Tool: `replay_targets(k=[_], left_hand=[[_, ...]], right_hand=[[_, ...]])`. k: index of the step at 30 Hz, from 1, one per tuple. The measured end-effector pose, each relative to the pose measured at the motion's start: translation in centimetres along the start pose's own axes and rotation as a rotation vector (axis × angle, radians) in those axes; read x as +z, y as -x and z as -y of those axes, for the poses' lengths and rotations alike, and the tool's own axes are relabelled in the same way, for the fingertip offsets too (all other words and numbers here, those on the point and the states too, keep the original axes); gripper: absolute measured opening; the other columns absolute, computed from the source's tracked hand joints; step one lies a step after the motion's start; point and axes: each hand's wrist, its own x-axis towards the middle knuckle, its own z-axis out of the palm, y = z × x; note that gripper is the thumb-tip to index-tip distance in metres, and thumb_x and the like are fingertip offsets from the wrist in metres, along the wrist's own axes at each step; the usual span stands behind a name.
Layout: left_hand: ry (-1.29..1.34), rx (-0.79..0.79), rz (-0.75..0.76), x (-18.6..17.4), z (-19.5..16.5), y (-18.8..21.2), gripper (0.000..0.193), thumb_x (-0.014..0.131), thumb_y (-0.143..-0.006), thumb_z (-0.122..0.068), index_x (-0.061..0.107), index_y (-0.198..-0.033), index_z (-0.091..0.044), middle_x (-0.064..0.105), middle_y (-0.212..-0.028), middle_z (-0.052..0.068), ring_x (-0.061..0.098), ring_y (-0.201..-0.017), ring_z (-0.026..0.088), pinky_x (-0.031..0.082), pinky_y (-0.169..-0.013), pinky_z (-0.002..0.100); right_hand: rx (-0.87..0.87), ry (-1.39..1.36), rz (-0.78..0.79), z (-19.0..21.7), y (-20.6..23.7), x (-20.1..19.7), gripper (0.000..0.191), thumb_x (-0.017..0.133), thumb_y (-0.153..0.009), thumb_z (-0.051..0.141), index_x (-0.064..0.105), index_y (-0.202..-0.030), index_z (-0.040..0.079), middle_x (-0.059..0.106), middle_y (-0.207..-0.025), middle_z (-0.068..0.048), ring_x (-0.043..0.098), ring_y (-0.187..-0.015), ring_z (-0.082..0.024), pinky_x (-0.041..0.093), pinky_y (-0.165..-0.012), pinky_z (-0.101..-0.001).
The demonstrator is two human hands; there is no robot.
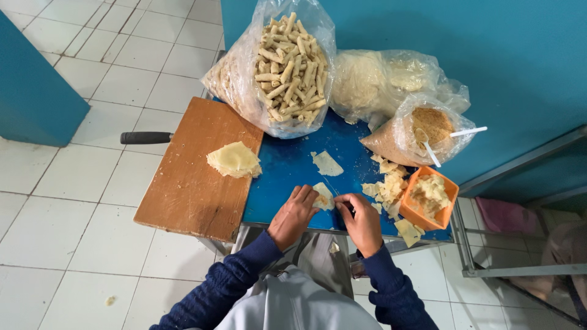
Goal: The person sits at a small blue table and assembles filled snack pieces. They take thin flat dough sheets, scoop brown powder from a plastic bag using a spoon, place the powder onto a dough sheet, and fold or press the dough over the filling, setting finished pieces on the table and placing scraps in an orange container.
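Blue bench [287, 177]: my left hand [293, 215] and right hand [362, 221] pinch 1 pastry sheet [323, 197] flat near its front edge, filling tub [431, 198] within reach.

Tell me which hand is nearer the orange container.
Right. The right hand lies just left of the orange container, near the scraps beside it; the left hand sits farther left, beyond the right hand.

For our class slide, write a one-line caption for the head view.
Both hands fold a pastry sheet on a blue table, beside a stack of sheets on a wooden board.
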Motion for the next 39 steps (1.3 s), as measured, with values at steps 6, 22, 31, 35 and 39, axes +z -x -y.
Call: replay_targets(k=[6, 22, 31, 35, 39], left_hand=[[0.005, -0.007, 0.016, -0.3, -0.2, -0.1, 0.037, 0.069, -0.090, -0.013, 0.058, -0.120, 0.004, 0.054, -0.114, 0.017, 0.052, -0.104, 0.036, 0.047, -0.091, 0.044], [-0.046, 0.006, -0.066, 0.0, 0.5, -1.3, 0.006, 0.063, -0.090, -0.003, 0.062, -0.095, -0.003, 0.056, -0.098, 0.013, 0.053, -0.097, 0.034, 0.048, -0.084, 0.042], [0.117, -0.046, -0.072, 0.3, 1.5, -2.7, 0.005, 0.060, -0.088, 0.002, 0.062, -0.092, -0.001, 0.056, -0.096, 0.013, 0.055, -0.091, 0.036, 0.046, -0.079, 0.046], [0.197, -0.008, -0.044, -0.3, 1.4, -2.3, 0.011, 0.065, -0.084, -0.001, 0.061, -0.094, 0.000, 0.056, -0.100, 0.014, 0.057, -0.096, 0.036, 0.048, -0.080, 0.045], [0.154, 0.038, -0.041, -0.5, 1.2, -2.3, 0.015, 0.068, -0.080, 0.002, 0.060, -0.093, 0.001, 0.054, -0.102, 0.015, 0.056, -0.099, 0.038, 0.048, -0.081, 0.047]], right_hand=[[-0.046, -0.074, 0.041, 0.7, 0.5, 0.5, 0.027, 0.066, -0.091, 0.004, 0.073, -0.117, 0.008, 0.075, -0.113, -0.008, 0.075, -0.094, -0.024, 0.058, -0.073, -0.0342], [-0.232, 0.110, 0.034, -1.5, -2.2, 2.3, 0.007, 0.069, -0.096, 0.009, 0.072, -0.101, 0.007, 0.070, -0.098, -0.009, 0.065, -0.092, -0.031, 0.051, -0.078, -0.0421], [-0.299, 0.104, 0.005, -0.1, -2.3, 1.9, 0.009, 0.069, -0.094, 0.005, 0.073, -0.102, 0.007, 0.068, -0.095, -0.009, 0.065, -0.092, -0.030, 0.052, -0.077, -0.0419], [-0.429, 0.150, -0.011, 0.3, -1.9, 1.5, 0.014, 0.073, -0.087, 0.008, 0.073, -0.101, 0.007, 0.068, -0.096, -0.009, 0.064, -0.093, -0.030, 0.053, -0.077, -0.0416], [-0.456, 0.186, -0.026, 0.3, -1.9, 1.7, 0.012, 0.072, -0.088, 0.007, 0.072, -0.100, 0.006, 0.068, -0.096, -0.008, 0.064, -0.093, -0.029, 0.053, -0.078, -0.0410]])
